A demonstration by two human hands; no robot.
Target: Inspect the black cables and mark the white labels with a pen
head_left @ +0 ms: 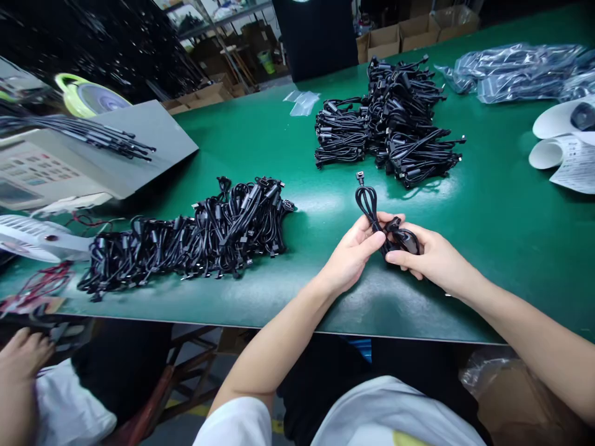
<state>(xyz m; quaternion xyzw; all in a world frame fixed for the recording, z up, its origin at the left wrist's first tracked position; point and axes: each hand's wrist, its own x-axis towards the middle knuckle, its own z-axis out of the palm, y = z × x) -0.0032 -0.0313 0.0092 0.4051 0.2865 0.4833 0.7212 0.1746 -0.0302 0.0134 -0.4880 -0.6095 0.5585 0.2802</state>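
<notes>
Above the green table, both my hands grip a coiled black cable with a connector sticking up from its upper end. My left hand pinches the bundle between thumb and fingers around its middle. My right hand is closed on the loops at the right end of the same cable. Beyond my hands lies a stacked pile of bundled black cables. To the left, a long heap of similar cables spreads along the table.
The green table runs across the view. Clear plastic bags of cables and white paper rolls lie at right. Small plastic bags lie at the back. A beige device and white fan stand left, near another person's hand.
</notes>
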